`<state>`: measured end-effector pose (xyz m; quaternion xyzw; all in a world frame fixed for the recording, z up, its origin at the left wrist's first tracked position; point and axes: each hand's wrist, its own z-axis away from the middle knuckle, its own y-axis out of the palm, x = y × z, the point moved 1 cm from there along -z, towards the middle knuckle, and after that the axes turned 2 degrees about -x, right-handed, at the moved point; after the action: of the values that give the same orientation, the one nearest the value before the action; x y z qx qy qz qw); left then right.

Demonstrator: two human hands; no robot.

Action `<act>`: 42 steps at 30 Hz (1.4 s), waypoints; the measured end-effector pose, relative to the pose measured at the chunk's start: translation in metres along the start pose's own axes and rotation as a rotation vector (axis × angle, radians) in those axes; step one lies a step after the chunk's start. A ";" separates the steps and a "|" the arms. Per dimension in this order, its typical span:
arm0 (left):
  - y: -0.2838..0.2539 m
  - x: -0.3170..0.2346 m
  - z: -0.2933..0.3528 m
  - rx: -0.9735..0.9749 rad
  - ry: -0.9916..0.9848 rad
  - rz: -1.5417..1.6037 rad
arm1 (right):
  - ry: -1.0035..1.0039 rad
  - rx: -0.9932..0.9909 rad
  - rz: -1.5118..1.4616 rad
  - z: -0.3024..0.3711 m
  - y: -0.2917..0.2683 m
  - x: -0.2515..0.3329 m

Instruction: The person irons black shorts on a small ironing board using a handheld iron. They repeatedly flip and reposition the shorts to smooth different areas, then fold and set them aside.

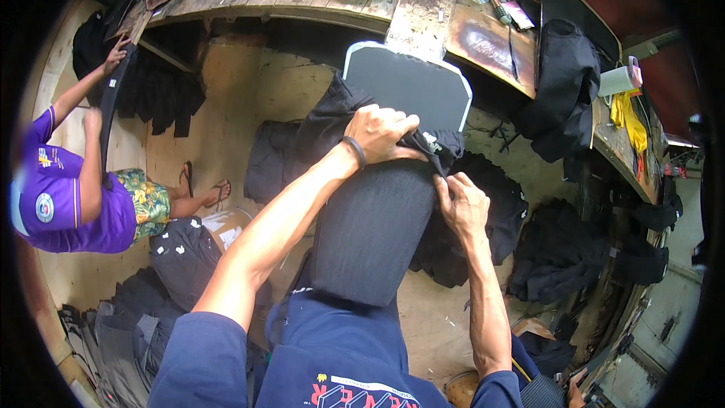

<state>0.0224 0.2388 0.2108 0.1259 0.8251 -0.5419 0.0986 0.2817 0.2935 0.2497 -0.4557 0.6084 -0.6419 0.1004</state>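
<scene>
By the uncovered end of a flat, grey, pale-rimmed board point(411, 87), the left hand point(380, 134) grips bunched black cloth point(448, 149), fingers curled. The right hand point(464, 202) pinches its edge.

Large red lettering point(364, 397) on navy shirt point(332, 332), round blue-and-white emblem point(44, 208) on purple shirt point(109, 215)

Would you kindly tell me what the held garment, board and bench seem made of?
Garment: matte fabric, perhaps cotton, given its soft folds. Board: perhaps coated wood or plastic; its smooth, dull grey face and pale edging leave it open. Bench: worn, stained wood, showing plank seams.
</scene>
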 end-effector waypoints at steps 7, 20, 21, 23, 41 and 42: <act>-0.011 0.001 -0.012 -0.048 0.170 -0.006 | -0.048 -0.164 -0.031 0.029 -0.008 0.098; 0.002 0.014 -0.015 0.050 0.112 0.121 | -0.467 0.180 -0.225 -0.018 0.056 0.079; 0.004 0.015 -0.014 0.050 0.114 0.110 | -0.434 0.169 -0.270 -0.018 0.060 0.075; 0.008 0.015 -0.012 -0.022 0.107 0.096 | -0.310 0.151 -0.263 -0.004 0.065 0.082; 0.005 0.008 -0.008 -0.067 0.029 0.053 | -0.218 0.297 -0.254 0.070 0.037 0.136; 0.005 0.007 -0.008 -0.064 0.030 0.050 | -0.272 0.335 -0.310 0.081 0.036 0.135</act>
<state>0.0176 0.2484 0.2072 0.1514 0.8400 -0.5106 0.1036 0.2477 0.1368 0.2677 -0.6026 0.3976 -0.6742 0.1554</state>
